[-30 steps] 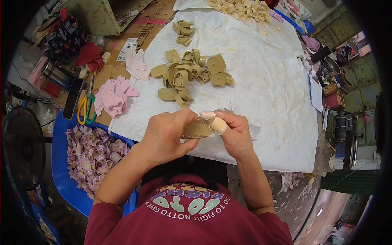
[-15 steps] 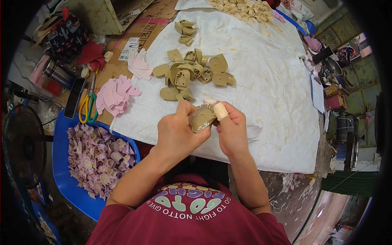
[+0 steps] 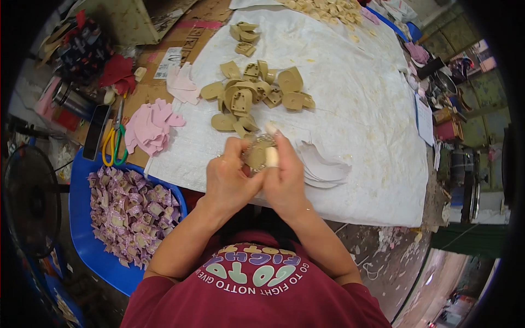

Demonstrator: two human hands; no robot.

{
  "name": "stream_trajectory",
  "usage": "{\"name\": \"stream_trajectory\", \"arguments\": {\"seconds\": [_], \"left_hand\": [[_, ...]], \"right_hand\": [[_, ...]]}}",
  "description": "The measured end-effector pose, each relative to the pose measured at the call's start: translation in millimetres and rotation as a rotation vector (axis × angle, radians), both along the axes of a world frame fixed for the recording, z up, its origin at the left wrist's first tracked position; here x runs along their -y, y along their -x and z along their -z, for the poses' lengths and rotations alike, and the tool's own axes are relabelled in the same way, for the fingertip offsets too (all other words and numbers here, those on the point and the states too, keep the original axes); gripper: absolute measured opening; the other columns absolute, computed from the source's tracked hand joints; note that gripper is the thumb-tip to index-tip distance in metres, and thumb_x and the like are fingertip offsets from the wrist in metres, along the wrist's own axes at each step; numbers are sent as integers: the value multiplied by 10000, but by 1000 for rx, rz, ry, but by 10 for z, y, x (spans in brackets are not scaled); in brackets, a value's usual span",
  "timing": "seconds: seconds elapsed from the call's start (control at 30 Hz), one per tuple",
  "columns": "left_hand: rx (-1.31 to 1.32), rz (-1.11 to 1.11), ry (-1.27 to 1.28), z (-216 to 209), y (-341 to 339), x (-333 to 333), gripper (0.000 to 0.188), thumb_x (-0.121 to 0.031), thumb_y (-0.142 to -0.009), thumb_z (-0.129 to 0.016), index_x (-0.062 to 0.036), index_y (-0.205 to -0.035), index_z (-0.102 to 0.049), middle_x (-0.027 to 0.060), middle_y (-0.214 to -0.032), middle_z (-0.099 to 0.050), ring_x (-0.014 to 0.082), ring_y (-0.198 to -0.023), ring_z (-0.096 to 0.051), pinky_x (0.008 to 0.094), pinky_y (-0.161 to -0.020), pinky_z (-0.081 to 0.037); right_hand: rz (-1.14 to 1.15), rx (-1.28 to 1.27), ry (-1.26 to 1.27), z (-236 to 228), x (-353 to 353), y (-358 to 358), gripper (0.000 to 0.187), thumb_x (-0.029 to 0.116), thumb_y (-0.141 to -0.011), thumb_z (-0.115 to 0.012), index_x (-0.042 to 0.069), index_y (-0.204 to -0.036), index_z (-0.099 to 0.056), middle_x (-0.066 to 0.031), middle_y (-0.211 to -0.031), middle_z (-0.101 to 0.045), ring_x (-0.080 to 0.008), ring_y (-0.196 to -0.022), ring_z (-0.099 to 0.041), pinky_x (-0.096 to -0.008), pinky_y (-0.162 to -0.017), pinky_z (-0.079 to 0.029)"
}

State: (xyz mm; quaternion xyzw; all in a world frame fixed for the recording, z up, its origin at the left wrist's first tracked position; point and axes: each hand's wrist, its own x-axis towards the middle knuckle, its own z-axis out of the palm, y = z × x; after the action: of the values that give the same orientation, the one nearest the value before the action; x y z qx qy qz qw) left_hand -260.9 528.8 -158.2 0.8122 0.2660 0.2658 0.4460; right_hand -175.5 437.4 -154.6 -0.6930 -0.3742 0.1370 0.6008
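Between both hands is a tan moulded shoe heel (image 3: 255,155), wrapped round its edge in shiny, glittery material. My left hand (image 3: 225,176) grips its left side with curled fingers. From the right, my right hand (image 3: 286,177) presses on it; pale covers sit on the thumb and a fingertip. The fingers hide part of the heel. Just beyond the hands lies a loose pile of bare tan heels (image 3: 240,102). Thin white curved pieces (image 3: 324,168) are stacked on the white sheet (image 3: 361,126), right of my right hand.
On the left, a blue tub (image 3: 82,218) holds many purple glittery heels (image 3: 128,210). Beside it lie scissors (image 3: 115,145), a phone (image 3: 97,132) and pink cut pieces (image 3: 153,128). A black fan (image 3: 33,199) stands at far left. Small cream pieces (image 3: 328,10) cover the far end.
My right hand has moved left and closer to my left hand, with the thumb now over the heel. The heel shifted slightly left, and the white curved pieces are now uncovered.
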Motion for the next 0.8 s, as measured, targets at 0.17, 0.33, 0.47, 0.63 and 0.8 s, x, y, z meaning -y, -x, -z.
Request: {"name": "stream_trajectory", "arguments": {"seconds": [0.17,0.33,0.47,0.63,0.8], "left_hand": [[39,-79,-14,115,76,-93,397,-62,-678,-783,-22,-974,-523,-7,-718,-609,7,-557,-483,172,-478,-388],[67,-69,-102,175,171,-141,386,-96,-668,-777,-10,-974,-560,46,-764,-615,99,-622,-545,240,-566,-452],[-46,-214,-192,360,346,-454,349,-100,-704,-721,16,-1007,-590,117,-914,-602,203,-829,-575,320,-751,-464],[-119,-180,-378,721,527,-635,403,-90,-720,-675,12,-1101,-591,179,-1091,-553,312,-1013,-534,380,-866,-433],[-12,-254,-588,472,290,-368,418,-45,-693,-629,-12,-1108,-592,203,-1114,-541,368,-1050,-515,460,-911,-400]], "right_hand": [[-47,-86,-44,213,-161,94,431,-1,-886,-457,-46,-1313,-425,-156,-1077,-604,-191,-972,-578,-296,-869,-460],[-135,-172,81,110,-117,65,426,-2,-852,-525,-7,-1276,-482,-152,-1013,-606,-202,-919,-587,-315,-822,-479],[78,375,85,134,261,-149,364,-4,-783,-600,14,-1146,-588,-155,-994,-629,-285,-942,-588,-379,-835,-469],[312,615,358,379,1043,-580,204,3,-693,-638,37,-894,-626,-101,-927,-609,-295,-875,-538,-403,-763,-411],[351,596,483,497,1156,-628,180,-4,-688,-639,42,-862,-627,-82,-937,-608,-278,-893,-520,-387,-766,-387]]}}
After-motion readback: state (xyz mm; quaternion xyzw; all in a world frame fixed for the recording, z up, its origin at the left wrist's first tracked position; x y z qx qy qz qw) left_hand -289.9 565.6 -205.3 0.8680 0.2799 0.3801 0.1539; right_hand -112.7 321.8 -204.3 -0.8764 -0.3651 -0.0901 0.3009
